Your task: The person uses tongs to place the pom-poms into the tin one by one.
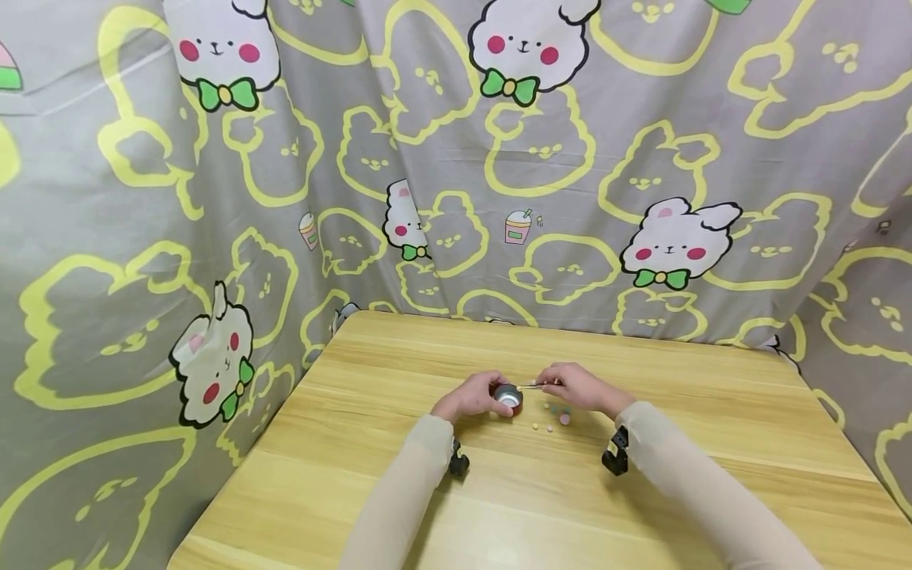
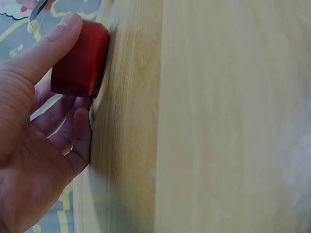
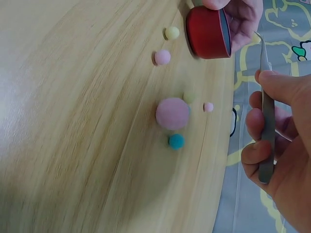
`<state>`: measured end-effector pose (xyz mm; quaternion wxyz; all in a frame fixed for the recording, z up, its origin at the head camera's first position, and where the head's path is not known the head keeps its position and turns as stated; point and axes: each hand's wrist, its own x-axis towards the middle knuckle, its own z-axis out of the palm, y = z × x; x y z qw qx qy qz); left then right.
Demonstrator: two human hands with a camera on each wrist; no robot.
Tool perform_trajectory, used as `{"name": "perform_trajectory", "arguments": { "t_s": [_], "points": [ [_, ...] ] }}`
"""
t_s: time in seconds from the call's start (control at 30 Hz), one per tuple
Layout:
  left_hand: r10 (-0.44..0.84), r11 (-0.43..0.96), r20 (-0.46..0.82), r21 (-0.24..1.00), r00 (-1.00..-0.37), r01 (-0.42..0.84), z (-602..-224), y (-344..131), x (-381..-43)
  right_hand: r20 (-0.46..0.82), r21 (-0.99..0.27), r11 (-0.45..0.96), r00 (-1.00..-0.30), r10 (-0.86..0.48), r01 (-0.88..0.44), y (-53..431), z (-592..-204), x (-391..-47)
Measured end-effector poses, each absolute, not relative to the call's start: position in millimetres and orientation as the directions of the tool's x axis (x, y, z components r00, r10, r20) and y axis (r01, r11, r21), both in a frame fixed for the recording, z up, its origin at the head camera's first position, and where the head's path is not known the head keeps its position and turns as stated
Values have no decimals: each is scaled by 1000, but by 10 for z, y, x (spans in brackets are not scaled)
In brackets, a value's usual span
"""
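My left hand (image 1: 476,396) holds a small round red tin (image 3: 206,33) on the table, thumb on one side and fingers behind. The tin's silvery inside (image 1: 509,399) shows from above. Slim metal tweezers (image 3: 267,116) are pinched in my right hand (image 3: 286,111), their bent tips near the tin's rim. Something small and pale yellow (image 2: 32,26) shows at the tips; its kind is unclear. Below my right hand lie several little balls: a large pink ball (image 3: 173,113), a teal ball (image 3: 176,141), a yellow ball (image 3: 172,33) and smaller pink balls, one partly hidden yellowish ball among them.
The wood-grain table (image 1: 399,475) spreads around both hands. A grey curtain (image 1: 442,158) with yellow outlines and white rabbit faces hangs behind the table and along its sides. Each wrist wears a black camera (image 1: 616,451).
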<state>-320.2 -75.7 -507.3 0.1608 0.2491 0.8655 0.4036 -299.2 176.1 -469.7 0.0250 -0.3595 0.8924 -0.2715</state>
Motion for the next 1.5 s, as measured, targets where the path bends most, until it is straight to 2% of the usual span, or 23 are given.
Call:
{"name": "perform_trajectory", "arguments": {
  "t_s": [1.5],
  "points": [
    [560, 555, -69, 771, -825, 312, -5073, -752, -3191, 106, -504, 628, -764, -636, -593, 1581, -4703, -3044]
  ]
}}
